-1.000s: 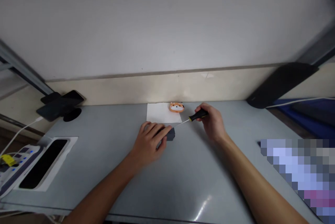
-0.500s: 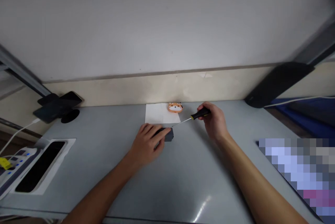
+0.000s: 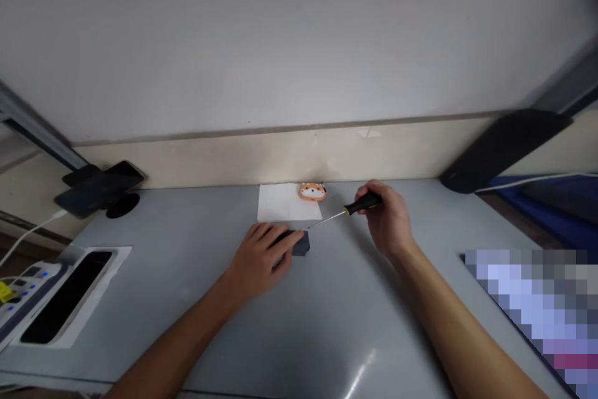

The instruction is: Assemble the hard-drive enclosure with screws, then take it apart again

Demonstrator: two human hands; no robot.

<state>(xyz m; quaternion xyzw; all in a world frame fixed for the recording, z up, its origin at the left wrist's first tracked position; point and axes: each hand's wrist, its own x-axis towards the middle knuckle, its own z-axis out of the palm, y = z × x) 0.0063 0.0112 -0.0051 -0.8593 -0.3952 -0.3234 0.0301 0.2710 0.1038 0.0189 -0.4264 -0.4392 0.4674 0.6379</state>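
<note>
Pressing a small dark block [image 3: 299, 243] flat onto the grey counter [image 3: 327, 312], the left hand [image 3: 261, 256] covers it, just in front of a white paper [image 3: 278, 203], while right of the block the right hand [image 3: 385, 218] closes its grip around a screwdriver [image 3: 348, 210] whose tip points at the block.

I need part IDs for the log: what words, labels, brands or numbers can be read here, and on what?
None can be read.
Small dark block under the left hand: no marking shows.
Screwdriver in the right hand: no print legible.
Yellow tag on the power strip: too blurred.
</note>
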